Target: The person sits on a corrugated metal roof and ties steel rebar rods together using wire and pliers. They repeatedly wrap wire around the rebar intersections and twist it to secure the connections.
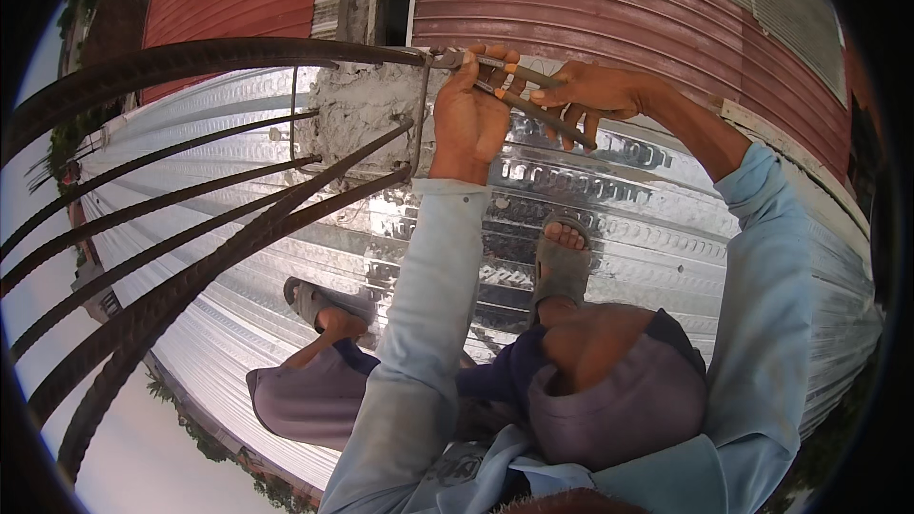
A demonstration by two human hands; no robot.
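A pair of pincers [532, 76] with orange-banded handles lies across both my hands. Its metal head meets the corner of a rebar stirrup [423, 111], beside a thick ribbed bar [271, 50]. My left hand [468, 111] grips the tool close behind the head, thumb on top and fingers behind. Farther back, my right hand [596, 94] holds the two handles, which are spread apart. Thin wire loops show faintly between the hands. Whether the jaws bite on wire is too small to tell.
Several rebars [178, 203] fan out leftward from a rough concrete column stub [364, 103]. Shiny corrugated metal roofing [643, 257] lies under my sandalled feet [562, 257]. A red corrugated wall [571, 7] rises beyond. Open sky and trees show past the roof edge.
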